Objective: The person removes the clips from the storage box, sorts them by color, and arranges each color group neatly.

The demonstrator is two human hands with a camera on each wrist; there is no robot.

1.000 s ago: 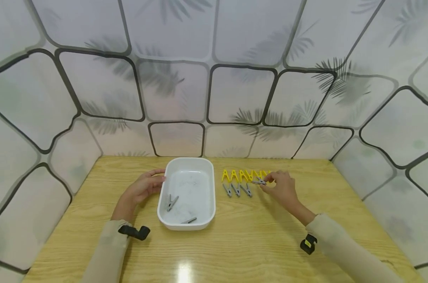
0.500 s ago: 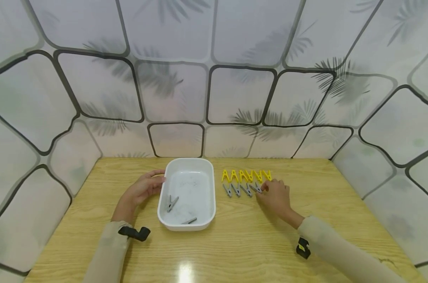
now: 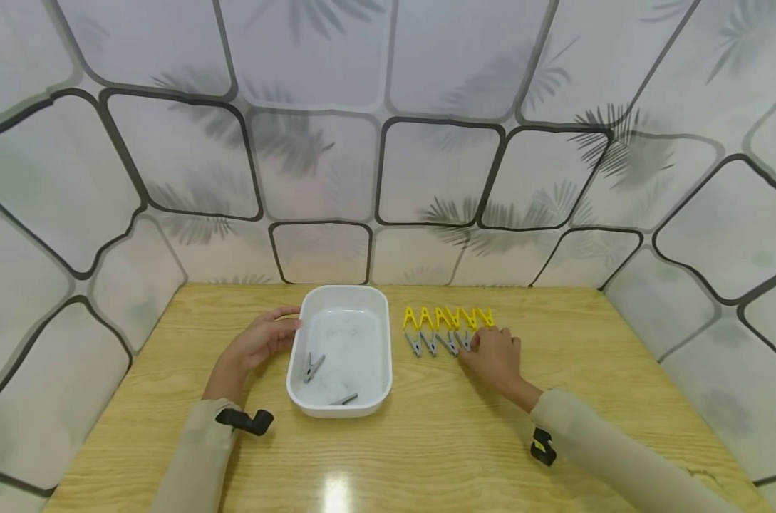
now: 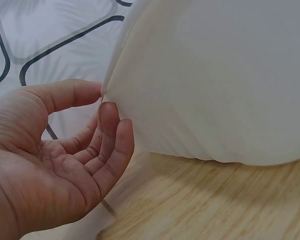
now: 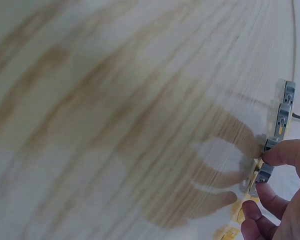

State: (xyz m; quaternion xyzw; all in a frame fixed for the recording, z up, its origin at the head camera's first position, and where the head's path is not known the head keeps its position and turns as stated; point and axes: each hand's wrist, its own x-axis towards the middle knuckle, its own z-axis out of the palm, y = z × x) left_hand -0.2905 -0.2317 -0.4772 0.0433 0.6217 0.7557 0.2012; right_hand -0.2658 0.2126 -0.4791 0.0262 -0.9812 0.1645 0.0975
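Observation:
At the left outer wall of a white plastic tub (image 3: 339, 411), my left hand (image 3: 262, 343) touches the side with relaxed, slightly bent fingers; the left wrist view shows fingertips (image 4: 110, 116) against the wall. My right hand (image 3: 493, 358) pinches a grey clothespin (image 5: 263, 173) at the right end of a row of grey clothespins (image 3: 432, 345). Its thumb lies close to the neighbouring grey clothespin (image 5: 271, 145). Right behind runs a row of yellow clothespins (image 3: 424, 318), their legs fanned in both directions. Inside the tub lie two grey clothespins, one standing spread (image 3: 312, 368), one flat (image 3: 344, 400).
A light wood table (image 3: 413, 456) carries everything. Patterned fabric walls (image 3: 439, 178) with dark outlines and leaf prints rise at the back and both sides. Black camera straps (image 3: 245, 420) sit on both sleeves.
My right hand has brought a grey clothespin down from over the yellow row to the end of the grey row and slid it left against the others. The left hand stays at the tub.

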